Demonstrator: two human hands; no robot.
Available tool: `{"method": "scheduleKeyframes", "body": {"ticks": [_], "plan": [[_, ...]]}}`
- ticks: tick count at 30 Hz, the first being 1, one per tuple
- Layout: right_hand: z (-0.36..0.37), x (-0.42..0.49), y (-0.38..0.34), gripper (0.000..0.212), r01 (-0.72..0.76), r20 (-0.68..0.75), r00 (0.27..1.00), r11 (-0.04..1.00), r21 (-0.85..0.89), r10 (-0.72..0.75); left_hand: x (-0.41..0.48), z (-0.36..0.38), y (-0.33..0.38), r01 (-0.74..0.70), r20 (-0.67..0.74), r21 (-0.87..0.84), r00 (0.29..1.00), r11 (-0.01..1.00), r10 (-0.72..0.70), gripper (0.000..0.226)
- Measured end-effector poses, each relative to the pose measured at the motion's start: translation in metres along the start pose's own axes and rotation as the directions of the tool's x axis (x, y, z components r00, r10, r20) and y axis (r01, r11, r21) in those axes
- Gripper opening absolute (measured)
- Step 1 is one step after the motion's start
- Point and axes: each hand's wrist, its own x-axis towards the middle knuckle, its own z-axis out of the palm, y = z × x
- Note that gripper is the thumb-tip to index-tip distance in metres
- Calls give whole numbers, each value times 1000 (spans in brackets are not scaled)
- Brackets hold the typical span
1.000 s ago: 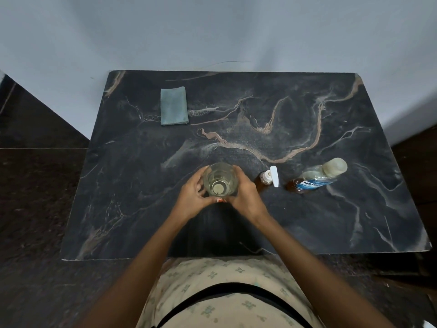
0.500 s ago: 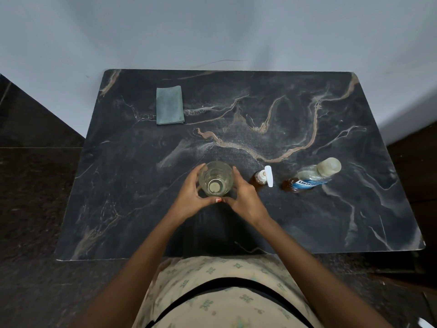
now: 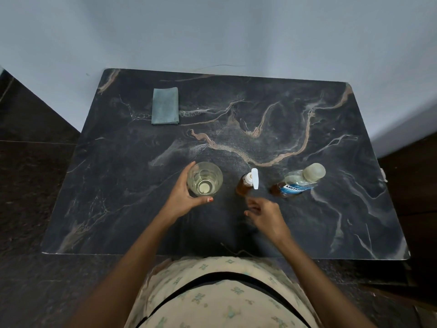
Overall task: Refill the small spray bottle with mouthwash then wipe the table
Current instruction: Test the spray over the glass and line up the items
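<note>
Left hand [image 3: 182, 197] curls around the near-left side of a glass [image 3: 204, 178], thumb and fingers on its wall — a hold, not a lift, as far as can be judged. Right hand [image 3: 264, 215] is loose and half spread, blurred, holding nothing, hovering just short of the small spray bottle [image 3: 246, 184].

Table [image 3: 118, 185] — dark marble with pale veins, dry to look at; no puddle or spill shows on it.

Mouthwash bottle [image 3: 296, 183] stands to the right, cap on, blue label, well apart from the glass.

Cloth [image 3: 165, 105] lies folded at the far left, untouched, away from both hands.

Glass stands upright near the front edge, a shallow pale liquid in the bottom.

Small spray bottle sits between glass and mouthwash bottle, brown, with its white spray head seated on top; level inside cannot be read.

Progress, by judgement: early. The spray top is not yet off, so the refill itself looks not begun — whether the liquid in the glass is mouthwash cannot be told. Left to do: open the small bottle, fill, close it, then take the cloth and wipe.
</note>
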Motion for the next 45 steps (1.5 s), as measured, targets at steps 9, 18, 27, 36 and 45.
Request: {"method": "scheduleKeyframes", "body": {"ticks": [9, 18, 27, 36, 45], "plan": [[-21, 29, -3, 74, 185, -14, 983, 979, 82, -185, 1, 0, 0, -1, -8, -4, 1000, 1000, 1, 98], [-26, 48, -4, 57, 221, 107, 964, 957, 188, -243, 2, 0, -6, -11, -12, -15, 1000, 1000, 10, 97], [-12, 50, 0, 42, 348, -44, 937, 936, 58, -346, 2, 1, -9, -7, -18, -63, 1000, 998, 6, 96], [10, 53, -12, 27, 367, -168, 919, 930, 29, -358, 3, 1, -11, -27, -22, -52, 999, 998, 26, 97], [20, 39, -22, 51, 384, -234, 903, 921, 58, -362, 2, 2, -9, -37, -24, -42, 999, 998, 36, 100]]}}
